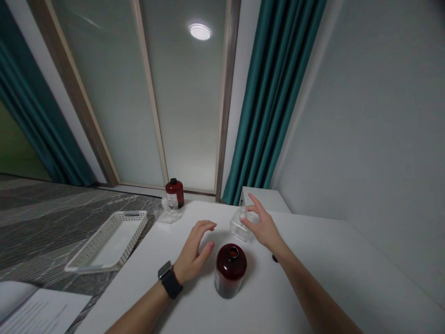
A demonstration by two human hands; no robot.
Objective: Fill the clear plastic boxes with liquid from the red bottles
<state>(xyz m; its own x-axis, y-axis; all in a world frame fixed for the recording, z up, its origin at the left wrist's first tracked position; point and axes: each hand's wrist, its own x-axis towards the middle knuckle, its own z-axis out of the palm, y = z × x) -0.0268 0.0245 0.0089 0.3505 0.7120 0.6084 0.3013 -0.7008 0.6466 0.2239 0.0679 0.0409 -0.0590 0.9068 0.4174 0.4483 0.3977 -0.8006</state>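
On the white table [205, 311] stands a dark red, see-through bottle [231, 273] with its round mouth uncovered. My left hand [193, 253], wearing a black watch, hovers left of this bottle with fingers curved and apart, holding nothing. Beyond the bottle is a clear, square-bodied container [239, 229] with a round knob on top. The thumb and forefinger of my right hand [262, 227] pinch that knob; its other fingers are raised. A small black cap-like piece [275, 258] lies partly hidden by my right forearm.
At the table's far left corner are a second red bottle [174, 192] with a black cap and another clear container [169, 214]. A white perforated basket [120, 260] and an open book [45, 306] lie to the left. A white cabinet [269, 198] stands behind the table.
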